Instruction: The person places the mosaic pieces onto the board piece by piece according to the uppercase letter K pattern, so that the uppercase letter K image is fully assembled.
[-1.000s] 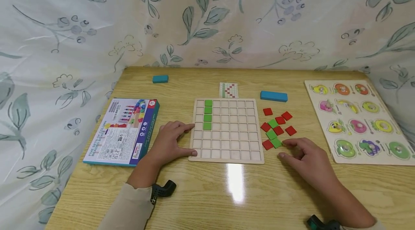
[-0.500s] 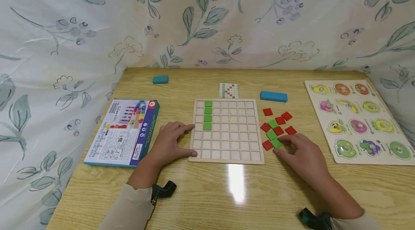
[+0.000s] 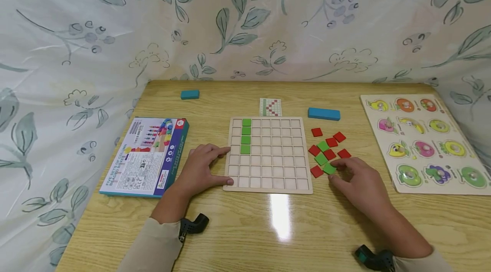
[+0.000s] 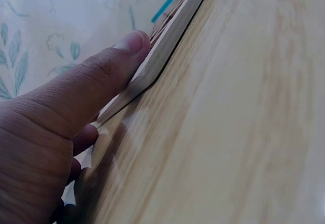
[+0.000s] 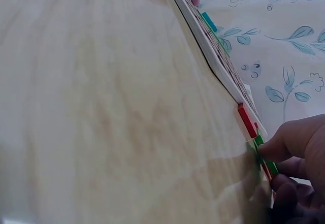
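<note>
A wooden grid board (image 3: 281,191) lies mid-table, with several green tiles (image 3: 246,140) set in one column at its upper left. My left hand (image 3: 201,169) rests at its left side, thumb on the front-left corner and index fingertip at the left edge. In the left wrist view the thumb (image 4: 106,66) lies along the board's rim (image 4: 152,66). Right of the board, my right hand (image 3: 362,182) pinches a green tile (image 3: 329,168) between thumb and fingers. The right wrist view shows this green tile (image 5: 271,167) tilted in the fingertips, near a red tile (image 5: 247,120).
Loose red tiles (image 3: 316,132) and green tiles (image 3: 320,159) lie beside the board. A small pattern card (image 3: 270,107) and two blue blocks (image 3: 324,114) are behind it. A boxed toy (image 3: 145,157) lies left, a fruit puzzle board (image 3: 416,135) right. A patterned cloth (image 3: 245,24) hangs behind.
My right hand has come left to the tile cluster and taken hold of the nearest green tile, which has shifted slightly right. The left hand has stayed put.
</note>
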{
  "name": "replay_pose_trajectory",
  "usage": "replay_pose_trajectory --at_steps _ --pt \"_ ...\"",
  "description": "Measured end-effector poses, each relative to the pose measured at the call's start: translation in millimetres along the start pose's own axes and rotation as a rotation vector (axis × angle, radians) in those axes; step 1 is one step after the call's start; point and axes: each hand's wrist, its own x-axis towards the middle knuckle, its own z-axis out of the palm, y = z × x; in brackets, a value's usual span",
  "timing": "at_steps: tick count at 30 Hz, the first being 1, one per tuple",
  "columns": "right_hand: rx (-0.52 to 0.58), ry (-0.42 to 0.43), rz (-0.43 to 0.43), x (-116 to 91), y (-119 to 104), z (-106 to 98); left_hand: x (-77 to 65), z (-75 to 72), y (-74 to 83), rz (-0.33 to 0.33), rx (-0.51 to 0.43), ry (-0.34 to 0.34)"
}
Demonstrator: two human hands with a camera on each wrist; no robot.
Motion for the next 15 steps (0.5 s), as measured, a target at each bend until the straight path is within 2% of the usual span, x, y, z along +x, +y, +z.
replay_pose_trajectory --at_steps 8,15 --pt "0.030 -0.023 -0.006 4.3 -1.3 -3.7 0.2 0.8 0.0 0.007 0.004 0.010" --pt "0.080 -0.052 -0.055 12.0 -13.1 -3.1 0.7 1.0 -0.7 0.012 -0.003 0.015"
